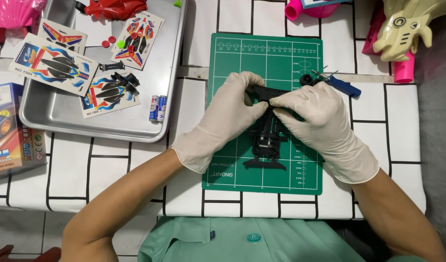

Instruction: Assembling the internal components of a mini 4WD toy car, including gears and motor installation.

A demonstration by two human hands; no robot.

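Black toy-car chassis (267, 138) lying on the green cutting mat (223, 63), long axis running toward the person; left hand (223, 119) and right hand (320, 126) both pinch its far end, equally near.

Sticker sheets (94, 65): four. Batteries (157, 107): two. Metal tray (167, 73): one. Green cutting mat (223, 165): one. Black chassis (268, 138): one. Gloved hands (228, 114): two.

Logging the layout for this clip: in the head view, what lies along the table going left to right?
Toy car box → metal tray → two batteries → left hand → black toy car chassis → right hand → blue-handled screwdriver → cream toy.
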